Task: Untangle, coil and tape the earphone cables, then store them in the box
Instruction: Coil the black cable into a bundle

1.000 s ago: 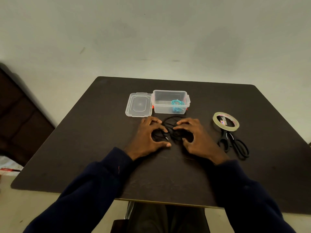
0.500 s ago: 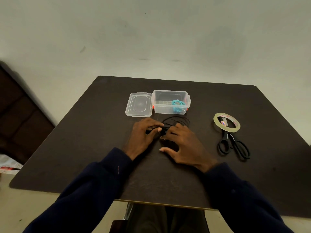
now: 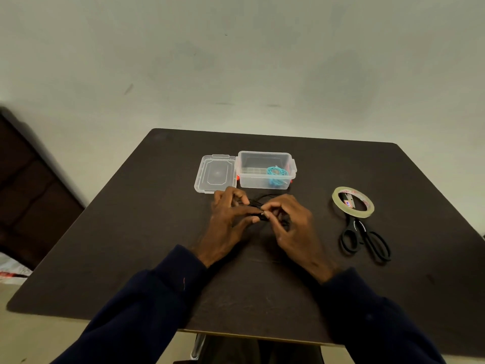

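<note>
Dark tabletop (image 3: 131, 258) runs under us, and nearest, our left hand (image 3: 225, 222) and right hand (image 3: 294, 227) both pinch the black earphone cable (image 3: 263, 198), bunched between them just short of the box (image 3: 262, 183). Tugging the plug through a wrong loop could, we judge, cinch the knot tighter. Farther right we count one pair of scissors (image 3: 364, 237) and one tape roll (image 3: 352, 213), then one lid (image 3: 215, 174) beside the one box, which holds one teal cable (image 3: 275, 176).

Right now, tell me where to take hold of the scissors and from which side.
Take the scissors by the two black handle loops, coming from the near side. They lie flat, loops nearest and blades pointing away into the tape roll ring, so the handles are the free end.
</note>
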{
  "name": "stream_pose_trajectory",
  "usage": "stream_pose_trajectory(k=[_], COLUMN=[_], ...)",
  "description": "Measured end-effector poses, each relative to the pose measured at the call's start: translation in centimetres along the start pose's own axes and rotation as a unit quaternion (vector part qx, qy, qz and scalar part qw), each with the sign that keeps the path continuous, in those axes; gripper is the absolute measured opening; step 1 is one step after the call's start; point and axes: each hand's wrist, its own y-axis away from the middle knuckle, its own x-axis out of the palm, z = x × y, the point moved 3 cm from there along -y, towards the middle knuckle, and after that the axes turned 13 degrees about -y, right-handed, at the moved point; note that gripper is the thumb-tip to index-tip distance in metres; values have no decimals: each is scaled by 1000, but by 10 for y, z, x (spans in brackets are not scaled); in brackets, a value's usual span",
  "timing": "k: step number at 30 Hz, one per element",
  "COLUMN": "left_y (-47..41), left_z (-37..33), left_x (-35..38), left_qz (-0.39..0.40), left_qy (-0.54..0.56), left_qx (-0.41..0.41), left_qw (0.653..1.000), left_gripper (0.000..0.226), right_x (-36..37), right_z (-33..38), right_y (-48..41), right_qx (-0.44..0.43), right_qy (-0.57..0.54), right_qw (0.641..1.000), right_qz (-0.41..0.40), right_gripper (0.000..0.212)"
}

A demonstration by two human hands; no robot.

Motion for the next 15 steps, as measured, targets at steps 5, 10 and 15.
stream_pose_trajectory(k=[5,10,15], left_y=[-4,-4,-8], left_z=[-9,-10,-2], left_x=[3,0,-15], left_qz=[-24,-18,-58], left_qy=[276,523,555], left_qx=[-94,-151,-166], left_qw=[956,839,813], left_gripper=[15,13,8], right_x=[12,14,6], right_z=[7,6,3], right_y=[1,-1,2], right_qx=[121,91,63], right_qy=[-262,-120,-6], right_qw=[957,989,998], right_qz=[-35,7,-5], right_gripper=[38,36,21])
